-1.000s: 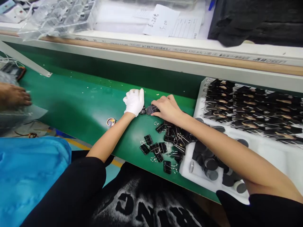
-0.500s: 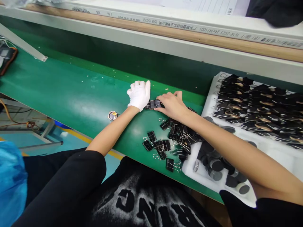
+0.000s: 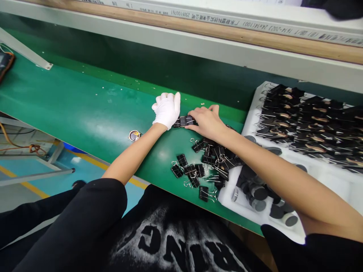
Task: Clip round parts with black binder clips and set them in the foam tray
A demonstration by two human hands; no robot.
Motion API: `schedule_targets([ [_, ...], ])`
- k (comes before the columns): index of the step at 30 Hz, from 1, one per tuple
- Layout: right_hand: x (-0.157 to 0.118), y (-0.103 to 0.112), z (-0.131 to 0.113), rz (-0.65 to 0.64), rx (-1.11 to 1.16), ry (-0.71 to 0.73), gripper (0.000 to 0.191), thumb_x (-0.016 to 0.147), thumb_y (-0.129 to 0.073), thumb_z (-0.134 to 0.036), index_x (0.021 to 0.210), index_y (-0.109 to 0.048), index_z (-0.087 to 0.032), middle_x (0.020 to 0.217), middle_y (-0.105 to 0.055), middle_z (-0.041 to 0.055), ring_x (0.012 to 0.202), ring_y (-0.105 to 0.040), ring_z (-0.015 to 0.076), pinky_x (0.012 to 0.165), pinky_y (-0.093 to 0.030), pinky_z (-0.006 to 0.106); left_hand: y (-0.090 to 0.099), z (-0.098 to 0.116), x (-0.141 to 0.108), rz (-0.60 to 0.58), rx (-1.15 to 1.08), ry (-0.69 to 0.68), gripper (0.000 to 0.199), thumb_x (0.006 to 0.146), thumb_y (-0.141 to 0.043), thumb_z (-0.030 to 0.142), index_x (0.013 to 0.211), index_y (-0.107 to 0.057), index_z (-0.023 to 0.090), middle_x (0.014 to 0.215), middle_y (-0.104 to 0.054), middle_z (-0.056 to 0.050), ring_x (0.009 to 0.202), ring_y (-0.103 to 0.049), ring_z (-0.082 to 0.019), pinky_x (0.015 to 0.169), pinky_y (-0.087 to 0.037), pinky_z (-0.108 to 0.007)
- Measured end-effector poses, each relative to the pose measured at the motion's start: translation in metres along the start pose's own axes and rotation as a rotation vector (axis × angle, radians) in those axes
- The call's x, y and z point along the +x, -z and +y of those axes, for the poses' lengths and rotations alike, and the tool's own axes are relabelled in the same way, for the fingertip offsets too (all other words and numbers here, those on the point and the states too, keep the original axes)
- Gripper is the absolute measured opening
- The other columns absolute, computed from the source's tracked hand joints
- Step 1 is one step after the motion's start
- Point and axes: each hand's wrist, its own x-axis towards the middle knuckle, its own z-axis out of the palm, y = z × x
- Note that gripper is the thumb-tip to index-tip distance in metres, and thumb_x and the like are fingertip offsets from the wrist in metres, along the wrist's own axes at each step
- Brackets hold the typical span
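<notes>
A short row of black binder clips point(image 3: 183, 121) lies between my two hands, low over the green bench; whatever they clamp is mostly hidden. My left hand point(image 3: 166, 109), in a white glove, is curled closed at the row's left end. At the right end, my bare right hand point(image 3: 206, 121) grips a binder clip between thumb and fingers. Below my right hand spreads a loose heap of black binder clips point(image 3: 193, 174) with silver wire handles. A round watch-like piece point(image 3: 134, 135) with a shiny rim rests left of my left forearm.
On the right, a white foam tray point(image 3: 227, 194) holds grey and black round pieces point(image 3: 258, 192). Behind it stand rows of clipped black pieces point(image 3: 300, 121). A grey shelf beam point(image 3: 141, 41) crosses above the green bench point(image 3: 93, 109). Another person's dark-clothed leg point(image 3: 36, 207) shows lower left.
Both hands keep nearly the same hold on the clip row. The view has shifted slightly, and the blue-clad person at the lower left has moved mostly out of sight.
</notes>
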Motion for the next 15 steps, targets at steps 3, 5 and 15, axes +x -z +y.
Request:
schedule_targets([
  [3,0.002,0.003,-0.004,-0.016,-0.008,0.053,0.043,0.097,-0.068,-0.042,0.132,-0.061,-0.016,0.130,-0.062,0.0164,0.113,-0.053,0.0351,0.091,-0.024,0.043,-0.001,-0.001,0.002,0.010,-0.003,0.006,0.048,0.108,-0.029,0.046,0.116,-0.068,0.020,0.132,-0.063,-0.015,0.126,-0.053,-0.034,0.106,-0.044,-0.051],
  [5,0.005,0.007,-0.009,-0.055,-0.017,0.103,0.051,0.096,-0.069,-0.040,0.140,-0.057,-0.018,0.134,-0.060,0.0159,0.115,-0.053,0.0344,0.091,-0.025,0.043,0.001,-0.001,0.003,0.015,-0.019,0.014,0.048,0.108,-0.029,0.047,0.116,-0.068,0.020,0.132,-0.064,-0.015,0.126,-0.054,-0.034,0.107,-0.044,-0.051],
  [15,-0.019,0.048,-0.018,0.079,-0.045,-0.003,0.031,0.096,-0.065,-0.027,0.124,-0.066,-0.012,0.118,-0.066,0.0186,0.111,-0.056,0.0360,0.097,-0.026,0.048,0.054,-0.035,-0.067,-0.003,-0.264,-0.383,0.062,0.107,-0.009,0.031,0.079,-0.064,0.023,0.091,-0.071,-0.010,0.091,-0.069,-0.019,0.093,-0.053,-0.034],
])
